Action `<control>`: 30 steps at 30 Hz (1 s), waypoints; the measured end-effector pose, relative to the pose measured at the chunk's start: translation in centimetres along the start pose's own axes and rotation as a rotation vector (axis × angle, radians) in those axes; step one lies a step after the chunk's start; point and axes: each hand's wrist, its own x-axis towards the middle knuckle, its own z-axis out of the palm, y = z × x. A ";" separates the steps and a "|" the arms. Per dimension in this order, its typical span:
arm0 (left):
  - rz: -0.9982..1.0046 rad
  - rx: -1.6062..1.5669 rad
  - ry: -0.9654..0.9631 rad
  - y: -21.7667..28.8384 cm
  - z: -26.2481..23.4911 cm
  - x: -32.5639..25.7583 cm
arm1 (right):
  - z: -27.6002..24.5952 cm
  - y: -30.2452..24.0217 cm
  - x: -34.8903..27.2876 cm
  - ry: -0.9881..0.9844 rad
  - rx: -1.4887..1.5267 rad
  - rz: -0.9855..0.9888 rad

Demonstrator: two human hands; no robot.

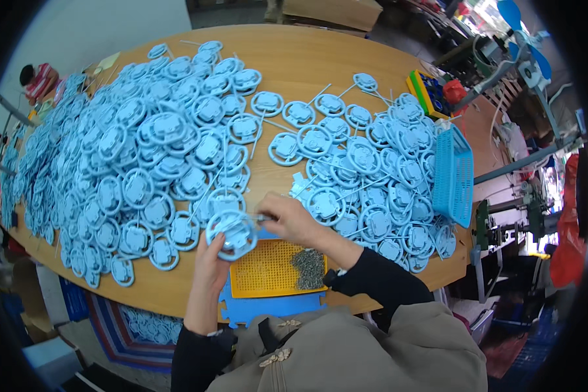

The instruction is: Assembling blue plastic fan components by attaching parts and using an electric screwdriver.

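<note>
Your left hand [209,258] grips a blue ring part [232,233] from below, holding it up just over the yellow tray [268,271]. Your right hand [293,221] is closed in a pinch at the part's right edge; what the fingertips hold is too small to tell, likely one of the small metal pieces. Those pieces [309,268] lie heaped on the tray's right side, under your right wrist. The tray rests on a blue foam mat [268,307] at the near edge of the surface [294,62]. It looks like you are fitting a piece into the part, so the next move calls for a steady left hand. Piles of like parts lie left [130,163] and right [379,176], with a blue basket [454,176] beyond the right pile.
</note>
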 end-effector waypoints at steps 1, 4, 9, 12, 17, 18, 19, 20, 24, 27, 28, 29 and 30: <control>-0.009 -0.028 -0.040 -0.3 1.0 0.6 | 0.6 -1.0 -0.4 -0.017 -0.066 -0.209; -0.024 -0.137 -0.061 -0.1 2.1 0.4 | 1.5 -3.4 -1.0 0.071 -0.234 -0.251; 0.041 -0.094 -0.068 -0.5 2.5 -0.8 | 3.1 -4.5 -1.8 0.098 -0.346 -0.224; 0.148 -0.033 0.086 -0.2 2.0 -1.4 | 3.7 -5.0 -1.9 0.066 -0.396 -0.259; 0.247 0.074 0.213 0.7 0.2 -2.5 | 4.7 -5.7 -2.4 -0.019 0.296 0.128; 0.254 0.134 0.205 0.9 0.3 -2.7 | 5.4 -4.8 -2.5 0.038 0.385 0.272; 0.276 0.137 0.228 0.6 0.0 -3.2 | 6.0 -4.8 -2.7 0.018 0.400 0.251; 0.290 0.213 0.247 -0.1 -0.5 -3.3 | 6.4 -5.0 -2.7 -0.053 0.695 0.423; 0.293 0.403 0.176 1.4 -0.6 -4.1 | 7.5 -4.6 -2.6 -0.126 1.105 0.658; 0.343 0.523 0.080 1.8 -1.1 -5.6 | 8.0 -5.0 -3.2 -0.132 1.115 0.643; 0.333 0.573 0.110 1.9 -1.2 -5.8 | 8.4 -5.1 -3.3 -0.143 1.116 0.625; 0.322 0.621 0.138 2.0 -1.3 -5.9 | 8.7 -5.1 -3.4 -0.124 1.073 0.607; 0.330 0.665 0.134 1.8 -1.8 -5.8 | 9.1 -5.1 -3.4 -0.103 1.030 0.588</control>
